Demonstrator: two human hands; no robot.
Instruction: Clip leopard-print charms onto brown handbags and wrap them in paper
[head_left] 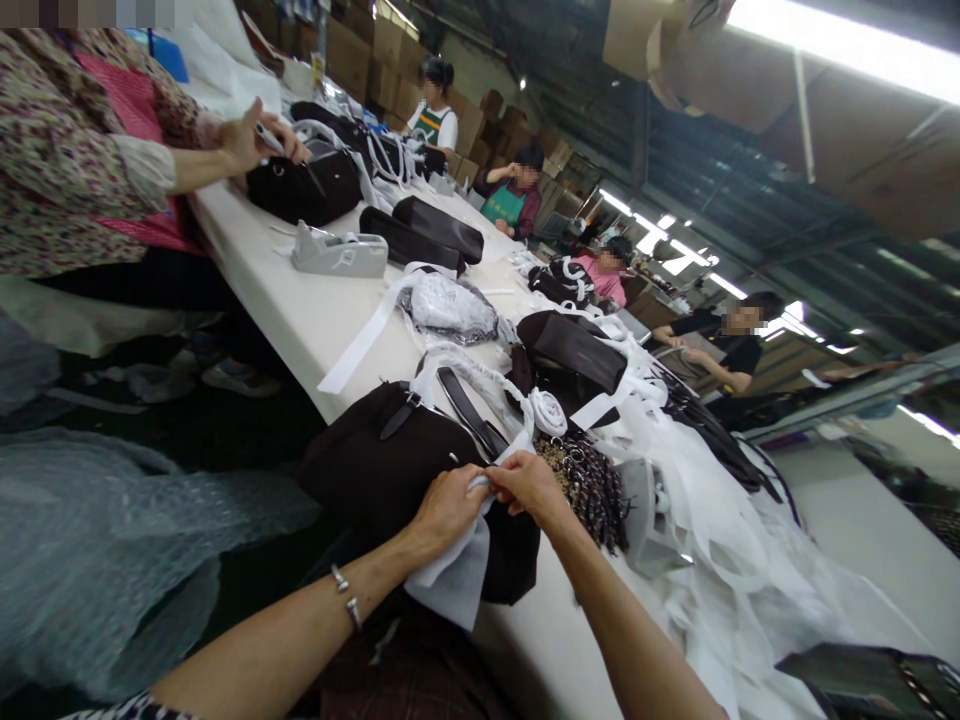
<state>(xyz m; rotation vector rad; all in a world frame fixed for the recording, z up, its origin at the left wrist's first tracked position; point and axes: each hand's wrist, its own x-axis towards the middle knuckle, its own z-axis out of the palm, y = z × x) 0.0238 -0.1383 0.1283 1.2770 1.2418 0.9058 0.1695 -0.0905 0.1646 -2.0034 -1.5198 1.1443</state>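
A black handbag [375, 460] lies on the table edge close to me, with a small buckled strap on its top. One of its handles [472, 365] is wrapped in white material, while a bare dark strap [461, 400] lies beside it. My left hand [450, 505] is closed on a white wrapping sheet [461, 585] at the bag's near end, and the sheet's loose end hangs down over the bag. Right against it, my right hand [529, 485] pinches the same white sheet. The fingers hide exactly what lies between them.
Beaded tassels [589, 490] and a grey dispenser [645, 515] sit to the right, near loose white sheeting [720, 530]. Ahead are a tape dispenser [341, 250], a plastic-wrapped bundle [450, 305] and more dark bags [574, 355]. A co-worker's hands [259, 140] handle another bag at left.
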